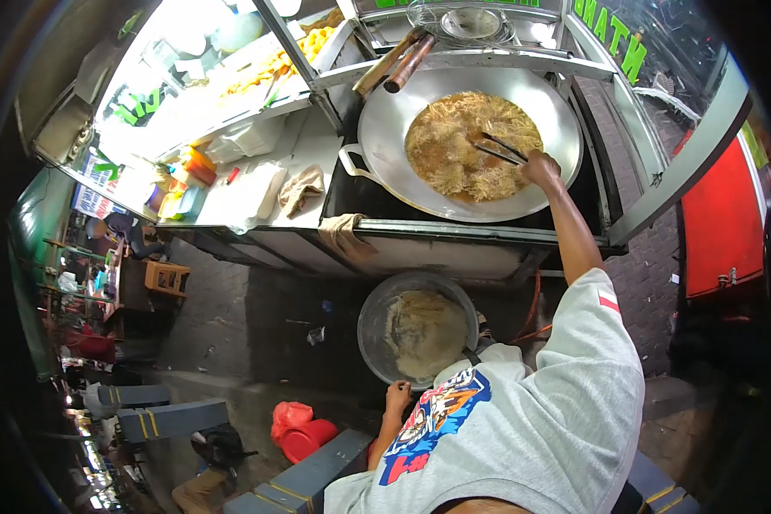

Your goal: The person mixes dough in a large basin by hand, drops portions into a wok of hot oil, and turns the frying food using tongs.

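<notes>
A large metal wok (385, 154) sits on the cart, with bubbling oil and pale golden food (467, 137) frying in it. My right hand (541, 170) is closed on a pair of dark tongs or chopsticks (505, 149), whose tips reach into the food. Down by the near rim of a grey basin (375, 300) is my left hand (398, 396), its fingers bent and partly hidden, so its grip is unclear. Pale powder or batter (424, 330) lies inside the basin.
Wooden handles (409, 64) and a wire strainer (471, 24) rest above the wok. Cloths hang (347, 236) and lie (301, 188) at the counter's left. Metal posts frame the cart. Below left are a red container (308, 439) and grey benches (171, 420). A person (137, 236) sits far left.
</notes>
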The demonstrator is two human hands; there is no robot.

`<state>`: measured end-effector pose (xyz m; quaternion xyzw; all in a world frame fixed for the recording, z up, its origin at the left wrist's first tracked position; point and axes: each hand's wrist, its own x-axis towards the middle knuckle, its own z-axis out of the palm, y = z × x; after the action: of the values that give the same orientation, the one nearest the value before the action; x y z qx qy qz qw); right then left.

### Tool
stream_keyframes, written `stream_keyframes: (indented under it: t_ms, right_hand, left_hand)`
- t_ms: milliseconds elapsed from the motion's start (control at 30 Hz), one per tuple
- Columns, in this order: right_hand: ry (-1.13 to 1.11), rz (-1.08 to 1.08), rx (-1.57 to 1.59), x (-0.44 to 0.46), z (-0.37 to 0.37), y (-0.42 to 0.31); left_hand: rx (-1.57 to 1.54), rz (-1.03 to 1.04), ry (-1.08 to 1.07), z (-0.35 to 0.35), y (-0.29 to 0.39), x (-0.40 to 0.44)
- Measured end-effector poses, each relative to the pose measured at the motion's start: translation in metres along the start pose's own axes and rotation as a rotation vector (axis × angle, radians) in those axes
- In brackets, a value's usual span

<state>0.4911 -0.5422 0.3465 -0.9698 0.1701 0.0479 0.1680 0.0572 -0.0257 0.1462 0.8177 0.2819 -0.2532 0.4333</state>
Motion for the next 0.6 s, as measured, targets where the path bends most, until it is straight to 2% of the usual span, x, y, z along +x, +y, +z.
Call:
stream_keyframes:
  t_ms: [33,133,233,367,500,567,600]
  right_hand:
    - [0.094,-0.184,0.055,-0.021,-0.006,0.003]
    - [-0.012,-0.258,-0.108,-0.08,-0.031,-0.028]
    - [0.058,-0.388,-0.349,-0.09,0.006,-0.035]
    - [0.113,-0.437,-0.364,-0.081,0.037,-0.05]
    - [0.236,-0.488,-0.278,-0.065,0.055,-0.047]
    - [0.26,-0.481,-0.155,-0.058,0.057,-0.041]
    - [0.113,-0.45,-0.022,-0.052,0.049,-0.035]
  left_hand:
    - [-0.015,0.023,0.001,0.001,0.0,-0.004]
    - [0.008,-0.025,-0.011,-0.001,0.008,-0.014]
    - [-0.045,-0.076,-0.027,-0.001,-0.002,-0.008]
    - [-0.057,-0.101,-0.021,-0.002,0.006,0.0]
    - [-0.213,-0.129,-0.01,0.007,-0.006,0.02]
    - [-0.172,-0.074,-0.004,0.008,-0.007,0.018]
    - [-0.151,-0.046,-0.005,0.008,-0.002,0.013]
